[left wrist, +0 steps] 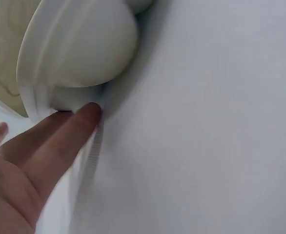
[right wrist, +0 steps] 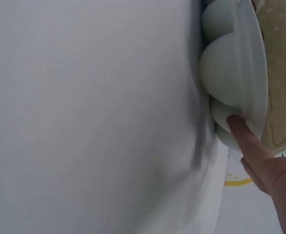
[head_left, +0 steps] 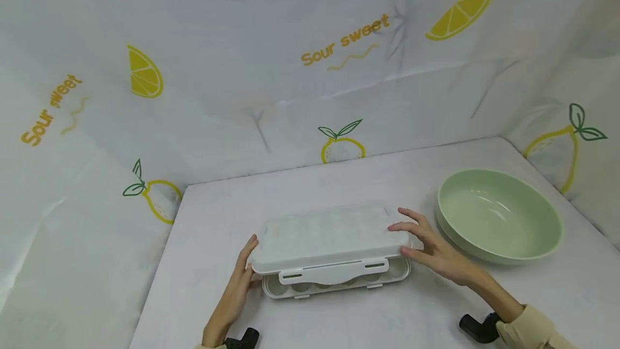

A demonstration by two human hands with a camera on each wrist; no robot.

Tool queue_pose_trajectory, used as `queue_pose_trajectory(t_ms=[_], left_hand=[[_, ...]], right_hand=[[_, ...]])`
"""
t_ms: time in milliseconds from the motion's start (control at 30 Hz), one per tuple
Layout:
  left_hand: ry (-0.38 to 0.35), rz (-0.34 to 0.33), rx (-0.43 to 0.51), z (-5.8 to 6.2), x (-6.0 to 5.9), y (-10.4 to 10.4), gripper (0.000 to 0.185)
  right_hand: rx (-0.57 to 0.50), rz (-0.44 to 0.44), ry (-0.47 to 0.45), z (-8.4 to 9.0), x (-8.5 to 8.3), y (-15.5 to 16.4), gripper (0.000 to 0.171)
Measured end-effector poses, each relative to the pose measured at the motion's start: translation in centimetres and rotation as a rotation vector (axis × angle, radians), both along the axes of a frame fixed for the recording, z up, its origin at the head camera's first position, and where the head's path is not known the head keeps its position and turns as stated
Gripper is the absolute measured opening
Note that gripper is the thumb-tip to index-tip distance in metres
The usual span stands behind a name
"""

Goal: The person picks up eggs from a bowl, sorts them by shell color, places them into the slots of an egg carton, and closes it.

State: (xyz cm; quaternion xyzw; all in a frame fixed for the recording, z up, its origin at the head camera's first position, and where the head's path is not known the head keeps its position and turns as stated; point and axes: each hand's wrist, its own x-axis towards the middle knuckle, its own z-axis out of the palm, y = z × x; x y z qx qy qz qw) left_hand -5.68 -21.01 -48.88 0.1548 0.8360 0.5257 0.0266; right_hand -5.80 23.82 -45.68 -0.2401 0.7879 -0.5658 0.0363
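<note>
A white egg box [head_left: 329, 236] with a translucent lid lies on the table. Its front latch flap [head_left: 334, 272] hangs unclipped, and a gap shows part of the tray [head_left: 402, 271] with its round cups. Whether anything lies inside is hidden by the lid. My left hand [head_left: 236, 284] touches the box's left end; in the left wrist view its fingers [left wrist: 67, 141] lie fairly straight below a rounded cup [left wrist: 96, 46]. At the right end, my right hand [head_left: 436, 249] rests with spread fingers on the lid's edge. One extended finger [right wrist: 245, 139] touches the tray's side in the right wrist view.
A large pale green bowl [head_left: 499, 220] stands to the right of the box, close to my right forearm. White cloth covers the table [head_left: 213, 214]. Behind and at the sides hangs white sheeting [head_left: 252, 63] printed with lemons.
</note>
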Motion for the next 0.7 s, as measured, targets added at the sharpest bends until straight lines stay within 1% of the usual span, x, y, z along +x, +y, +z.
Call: queue_pose_trajectory(t_ms=[100,133,200,233,300,400,467,533,600,667,700], left_hand=[[0.164,-0.045,-0.042,-0.3,1.3,-0.2,0.044],[0.211,-0.067,-0.048,-0.4,1.6,-0.2,0.042],[0.29,-0.087,-0.083,-0.6,1.9,-0.1,0.038],[0.306,-0.099,-0.094,-0.7,1.9,0.0,0.037],[0.326,-0.098,-0.115,-0.8,2.0,0.3,0.033],[0.396,-0.073,-0.199,-0.8,2.0,0.7,0.029],[0.453,-0.06,-0.247,-0.7,1.9,0.9,0.027],[0.503,-0.04,-0.296,-0.6,1.8,1.1,0.026],[0.52,-0.019,-0.314,-0.5,1.7,1.2,0.027],[0.523,-0.004,-0.313,-0.5,1.7,1.4,0.031],[0.513,0.002,-0.305,-0.6,1.7,1.5,0.034]], right_hand=[[0.0,0.008,0.065,-0.8,0.6,-0.1,0.038],[0.001,0.01,0.094,-1.0,0.8,-0.1,0.037],[0.034,0.008,0.174,-1.5,1.0,-0.1,0.037],[0.055,0.005,0.217,-1.8,1.1,-0.1,0.037],[0.095,0.003,0.301,-2.1,1.0,0.0,0.036],[0.151,-0.006,0.379,-2.4,0.8,-0.1,0.034],[0.172,-0.015,0.409,-2.4,0.7,-0.3,0.032],[0.179,-0.021,0.42,-2.3,0.7,-0.4,0.03],[0.188,-0.032,0.433,-2.2,0.8,-0.6,0.028],[0.217,-0.046,0.448,-2.2,1.0,-0.9,0.03],[0.234,-0.055,0.457,-2.1,1.2,-1.1,0.032]])
